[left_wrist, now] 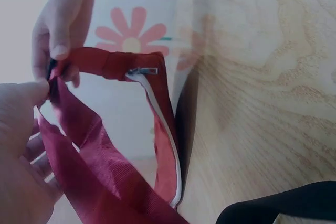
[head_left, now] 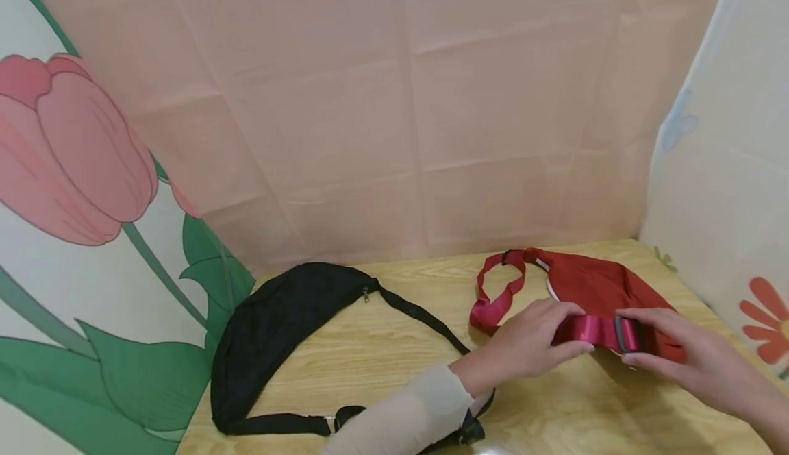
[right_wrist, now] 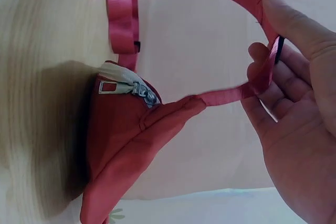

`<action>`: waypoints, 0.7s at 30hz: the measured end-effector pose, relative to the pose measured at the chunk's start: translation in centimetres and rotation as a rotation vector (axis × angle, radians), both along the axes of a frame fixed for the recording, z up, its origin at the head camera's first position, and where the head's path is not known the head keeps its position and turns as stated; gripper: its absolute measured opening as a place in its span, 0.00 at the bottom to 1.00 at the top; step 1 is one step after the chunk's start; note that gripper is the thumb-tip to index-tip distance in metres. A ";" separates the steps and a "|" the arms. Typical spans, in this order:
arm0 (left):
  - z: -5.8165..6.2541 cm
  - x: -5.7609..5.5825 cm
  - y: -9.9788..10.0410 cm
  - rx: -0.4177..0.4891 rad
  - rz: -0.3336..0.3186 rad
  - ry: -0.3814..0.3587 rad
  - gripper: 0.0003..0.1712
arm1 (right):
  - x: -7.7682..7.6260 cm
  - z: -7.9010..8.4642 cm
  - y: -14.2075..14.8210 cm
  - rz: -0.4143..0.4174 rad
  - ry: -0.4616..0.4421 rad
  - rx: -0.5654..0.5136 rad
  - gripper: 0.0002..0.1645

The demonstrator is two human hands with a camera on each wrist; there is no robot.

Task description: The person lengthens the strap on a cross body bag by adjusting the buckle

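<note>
A red waist bag (head_left: 598, 280) lies at the right of the table, its magenta strap (head_left: 592, 330) raised in front of it. My left hand (head_left: 524, 342) pinches the strap between thumb and fingers. Opposite it, my right hand (head_left: 709, 359) pinches the strap at a black slider buckle (head_left: 620, 335). Seen from the right wrist, the strap runs from the bag's tapered end to the right fingers, and a metal zipper pull (right_wrist: 118, 86) hangs by white zipper tape. A second stretch of strap loops down beside the left hand in the left wrist view.
A black waist bag (head_left: 290, 325) lies on the wooden table (head_left: 382, 359) to the left. Its black strap (head_left: 425, 314) curves toward my left forearm, which hides part of it. A pink cloth backdrop (head_left: 345, 112) hangs behind, with flower-printed sheets at both sides.
</note>
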State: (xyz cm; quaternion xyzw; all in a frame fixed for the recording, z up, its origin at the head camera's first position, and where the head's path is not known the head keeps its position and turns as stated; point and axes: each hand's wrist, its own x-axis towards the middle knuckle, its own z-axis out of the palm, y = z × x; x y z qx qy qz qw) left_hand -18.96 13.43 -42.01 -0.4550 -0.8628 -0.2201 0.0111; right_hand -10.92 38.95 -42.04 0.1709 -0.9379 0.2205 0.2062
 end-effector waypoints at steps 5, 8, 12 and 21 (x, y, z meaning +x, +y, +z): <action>-0.2 -0.1 -0.2 -0.007 0.002 0.038 0.30 | -0.2 0.3 -0.3 0.035 0.056 -0.025 0.40; -0.3 -0.1 -0.2 -0.007 0.002 0.028 0.30 | -0.4 0.4 -0.5 0.051 0.074 -0.030 0.41; -0.1 0.0 -0.3 -0.008 0.007 0.033 0.30 | -0.6 0.6 -0.8 0.054 0.067 -0.035 0.40; 0.2 0.4 -0.1 0.018 0.016 0.040 0.30 | -0.8 1.0 -1.6 0.076 0.081 -0.054 0.41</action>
